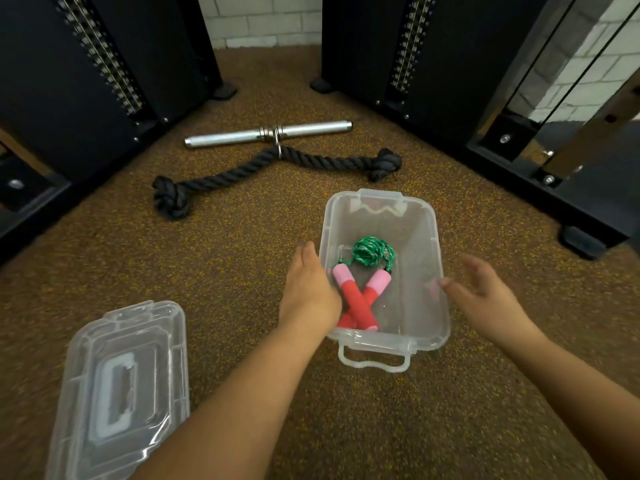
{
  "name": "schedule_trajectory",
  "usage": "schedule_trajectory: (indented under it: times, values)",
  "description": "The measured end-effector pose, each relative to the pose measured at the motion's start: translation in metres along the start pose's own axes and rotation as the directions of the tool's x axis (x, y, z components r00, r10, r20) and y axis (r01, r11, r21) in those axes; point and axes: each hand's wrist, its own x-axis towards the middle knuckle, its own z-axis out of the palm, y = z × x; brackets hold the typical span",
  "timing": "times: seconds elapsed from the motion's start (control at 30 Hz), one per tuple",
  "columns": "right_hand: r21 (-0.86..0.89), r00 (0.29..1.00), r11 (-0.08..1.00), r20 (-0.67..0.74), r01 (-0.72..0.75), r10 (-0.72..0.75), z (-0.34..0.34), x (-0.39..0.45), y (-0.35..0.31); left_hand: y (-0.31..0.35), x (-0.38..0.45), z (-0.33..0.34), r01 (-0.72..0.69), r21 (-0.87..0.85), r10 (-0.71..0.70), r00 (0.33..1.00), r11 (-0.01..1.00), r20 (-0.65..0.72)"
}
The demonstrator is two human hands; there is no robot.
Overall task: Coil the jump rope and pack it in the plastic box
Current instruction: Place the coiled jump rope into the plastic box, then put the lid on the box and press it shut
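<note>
We see the rope (372, 252) coiled in the box (438, 271), its handles (360, 299) crossed at the near end. The risk, we judge, is the loose green bundle springing open, or the box sliding if our hands knock its walls. The lid (117, 382) lies well apart to the near left, so the pack is unsealed. Our left hand (308, 289) is open, empty, at the box's left rim. Our right hand (485, 296) is open too, blurred, holding nothing, just beside the right wall
</note>
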Motion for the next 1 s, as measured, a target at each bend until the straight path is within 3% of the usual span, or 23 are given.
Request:
schedule_trajectory:
  times: [0.1,0.2,0.37,0.7,1.0]
  values:
    - [0.095,0.995,0.993,0.077,-0.065,0.058,0.011,-0.003,0.005,-0.001,0.000,-0.003,0.082,0.006,-0.082,0.996,0.997,0.042]
    - [0.087,0.994,0.995,0.098,-0.050,0.041,0.017,-0.001,0.002,-0.002,0.002,-0.002,0.103,0.043,-0.105,0.993,0.994,0.058]
    - [0.062,0.995,0.998,0.093,-0.028,0.023,0.019,0.004,-0.002,-0.004,0.002,-0.002,0.107,-0.042,-0.105,0.993,0.993,0.058]
    - [0.054,0.967,0.992,0.226,0.110,-0.120,0.056,-0.009,-0.023,-0.064,-0.041,-0.020,0.205,-0.240,-0.232,0.969,0.949,-0.087]
    - [0.022,0.916,0.982,0.358,0.188,-0.183,0.099,-0.044,-0.048,-0.114,-0.086,-0.048,0.311,-0.330,-0.369,0.920,0.891,-0.131]
